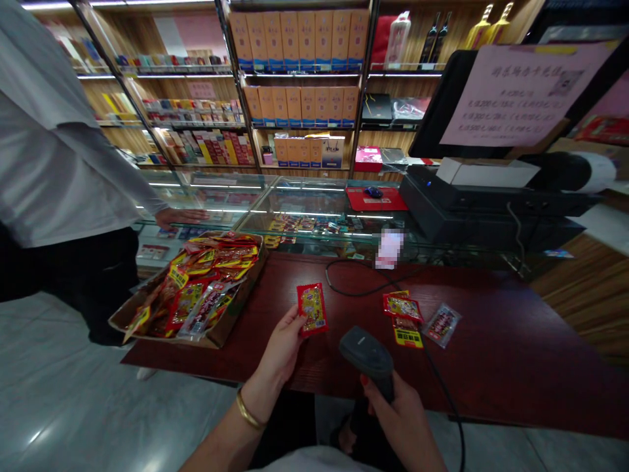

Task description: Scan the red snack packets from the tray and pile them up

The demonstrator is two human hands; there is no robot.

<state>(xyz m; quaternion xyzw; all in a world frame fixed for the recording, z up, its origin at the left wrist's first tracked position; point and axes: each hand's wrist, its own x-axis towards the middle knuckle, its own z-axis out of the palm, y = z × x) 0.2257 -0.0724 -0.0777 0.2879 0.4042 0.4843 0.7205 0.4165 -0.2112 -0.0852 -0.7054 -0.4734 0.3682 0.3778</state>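
Head view: centre frame, a shiny red-edged packet, olive-gold in the middle, and the left hand had it pinched by its left edge! Lower right of it, the right hand was curled round a dark scanner.

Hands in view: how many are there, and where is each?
3. The left hand holds a red packet; the right hand grips the scanner; another person's hand rests on the glass counter. That person's other hand is not visible.
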